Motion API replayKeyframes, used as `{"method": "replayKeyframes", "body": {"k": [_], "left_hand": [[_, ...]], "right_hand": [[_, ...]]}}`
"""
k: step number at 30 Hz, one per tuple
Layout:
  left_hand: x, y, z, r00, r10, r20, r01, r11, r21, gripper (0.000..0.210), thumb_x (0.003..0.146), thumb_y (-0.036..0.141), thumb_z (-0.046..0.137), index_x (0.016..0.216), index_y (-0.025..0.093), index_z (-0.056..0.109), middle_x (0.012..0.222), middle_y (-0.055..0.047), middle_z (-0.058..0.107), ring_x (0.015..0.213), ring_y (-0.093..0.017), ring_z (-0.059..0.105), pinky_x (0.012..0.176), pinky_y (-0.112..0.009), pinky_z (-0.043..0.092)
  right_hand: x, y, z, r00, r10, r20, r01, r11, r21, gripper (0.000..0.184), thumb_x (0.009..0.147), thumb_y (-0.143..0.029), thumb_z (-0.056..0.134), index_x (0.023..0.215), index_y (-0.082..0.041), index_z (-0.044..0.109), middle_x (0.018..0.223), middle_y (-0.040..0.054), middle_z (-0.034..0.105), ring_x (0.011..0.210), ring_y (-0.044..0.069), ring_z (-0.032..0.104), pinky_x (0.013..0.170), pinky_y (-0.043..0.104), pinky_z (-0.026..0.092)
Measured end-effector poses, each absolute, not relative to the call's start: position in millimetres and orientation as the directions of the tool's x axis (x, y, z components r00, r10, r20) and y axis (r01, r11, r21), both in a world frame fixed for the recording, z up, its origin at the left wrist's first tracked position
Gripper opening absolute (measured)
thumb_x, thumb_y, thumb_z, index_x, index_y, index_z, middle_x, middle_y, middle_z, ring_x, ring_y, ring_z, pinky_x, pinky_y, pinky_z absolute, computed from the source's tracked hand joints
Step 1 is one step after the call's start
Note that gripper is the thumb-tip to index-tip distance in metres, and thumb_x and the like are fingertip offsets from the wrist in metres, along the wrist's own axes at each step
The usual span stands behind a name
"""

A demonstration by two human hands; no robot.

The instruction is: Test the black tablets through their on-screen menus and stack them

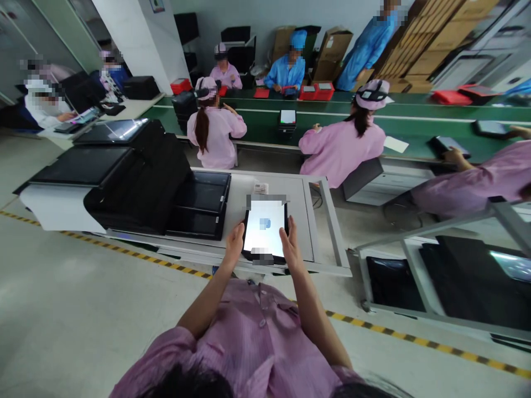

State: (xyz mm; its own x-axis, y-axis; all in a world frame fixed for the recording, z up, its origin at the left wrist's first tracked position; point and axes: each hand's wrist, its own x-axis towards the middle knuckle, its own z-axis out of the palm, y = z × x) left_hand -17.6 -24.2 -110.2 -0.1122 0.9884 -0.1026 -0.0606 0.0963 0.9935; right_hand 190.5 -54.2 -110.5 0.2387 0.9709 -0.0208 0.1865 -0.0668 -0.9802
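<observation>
Rm fairly bright w/ cool, even light; source out of frame. White-lit screen of the black rectangular tablet [256,239], betw. L hand [235,243] & R hand [291,246], is the brightest patch, nearly blown out, part-hidden by mosaic blocks. Glare on the glossy black flat panel [120,131] far L of L hand, also on the shiny dark panel [514,265] far R of R hand. Dim shadow under the long green worktop [257,124] beyond both hands. Wide-angle stretch + soft blur twd edges; hands approx. sharp.
</observation>
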Motion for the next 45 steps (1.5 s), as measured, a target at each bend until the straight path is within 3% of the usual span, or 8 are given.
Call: {"method": "replayKeyframes", "body": {"k": [6, 11, 16, 25, 29, 35, 40, 45], "left_hand": [[-22, -25, -116, -0.133, 0.981, -0.141, -0.052, 0.135, 0.989, 0.049, 0.099, 0.064, 0.065, 0.123, 0.024, 0.08, 0.136, -0.008, 0.079, 0.142, -0.031, 0.065, 0.125, -0.042, 0.046], [-24, -15, -121, -0.141, 0.982, -0.127, -0.056, 0.12, 0.991, 0.045, 0.097, 0.06, 0.068, 0.111, 0.019, 0.082, 0.13, -0.011, 0.081, 0.135, -0.032, 0.069, 0.122, -0.045, 0.048], [-21, -12, -123, -0.15, 0.982, -0.115, -0.042, 0.11, 0.993, 0.038, 0.096, 0.056, 0.07, 0.1, 0.02, 0.082, 0.128, -0.009, 0.082, 0.134, -0.03, 0.07, 0.121, -0.044, 0.049], [-21, -16, -126, -0.119, 0.988, -0.099, -0.057, 0.093, 0.994, 0.038, 0.096, 0.056, 0.068, 0.105, 0.021, 0.083, 0.139, -0.01, 0.077, 0.138, -0.03, 0.067, 0.121, -0.044, 0.048], [-18, -14, -125, -0.159, 0.979, -0.125, -0.045, 0.119, 0.992, 0.037, 0.094, 0.055, 0.07, 0.099, 0.02, 0.082, 0.137, -0.01, 0.077, 0.135, -0.03, 0.068, 0.119, -0.043, 0.049], [-17, -10, -125, -0.151, 0.977, -0.149, -0.008, 0.15, 0.989, 0.042, 0.096, 0.055, 0.068, 0.118, 0.022, 0.08, 0.129, -0.008, 0.08, 0.13, -0.029, 0.07, 0.115, -0.041, 0.052], [-20, -6, -119, -0.132, 0.984, -0.122, 0.064, 0.132, 0.989, 0.039, 0.094, 0.055, 0.069, 0.111, 0.022, 0.081, 0.122, -0.009, 0.082, 0.126, -0.029, 0.071, 0.112, -0.04, 0.052], [-18, 0, -107, -0.089, 0.991, -0.103, 0.069, 0.109, 0.992, 0.034, 0.09, 0.047, 0.073, 0.112, 0.021, 0.081, 0.123, -0.01, 0.081, 0.122, -0.03, 0.072, 0.112, -0.042, 0.052]], "right_hand": [[193, -62, -115, 0.243, 0.97, 0.015, 0.23, -0.043, -0.972, 0.085, 0.106, -0.075, 0.045, 0.175, -0.034, 0.019, 0.185, 0.005, 0.019, 0.172, 0.028, 0.017, 0.141, 0.053, 0.017], [205, -59, -99, 0.252, 0.948, 0.194, 0.371, 0.09, -0.924, 0.068, 0.111, -0.064, 0.046, 0.168, -0.028, 0.037, 0.172, 0.0142, 0.046, 0.157, 0.031, 0.049, 0.126, 0.056, 0.047], [205, -56, -62, 0.156, 0.911, 0.383, 0.608, 0.217, -0.764, 0.046, 0.113, -0.052, 0.044, 0.146, -0.025, 0.064, 0.136, 0.0138, 0.076, 0.133, 0.032, 0.068, 0.116, 0.054, 0.055], [207, -43, -60, -0.093, 0.878, 0.47, 0.792, 0.352, -0.499, 0.036, 0.115, -0.041, 0.045, 0.135, -0.025, 0.07, 0.125, 0.0096, 0.081, 0.145, 0.032, 0.061, 0.128, 0.064, 0.038], [211, -45, -60, -0.026, 0.871, 0.491, 0.8, 0.312, -0.512, 0.037, 0.116, -0.039, 0.04, 0.132, -0.027, 0.072, 0.122, 0.0086, 0.082, 0.141, 0.031, 0.065, 0.129, 0.065, 0.036], [203, -41, -59, -0.104, 0.881, 0.462, 0.783, 0.359, -0.508, 0.039, 0.116, -0.043, 0.042, 0.138, -0.026, 0.068, 0.129, 0.0102, 0.081, 0.145, 0.031, 0.063, 0.13, 0.066, 0.037], [206, -48, -61, -0.004, 0.882, 0.471, 0.804, 0.283, -0.522, 0.039, 0.116, -0.042, 0.041, 0.139, -0.026, 0.069, 0.127, 0.0108, 0.081, 0.14, 0.032, 0.067, 0.129, 0.069, 0.036], [178, -59, -51, -0.159, 0.878, 0.452, 0.755, 0.403, -0.517, 0.039, 0.115, -0.039, 0.046, 0.149, -0.028, 0.063, 0.137, 0.0084, 0.078, 0.149, 0.03, 0.059, 0.131, 0.065, 0.037]]}}
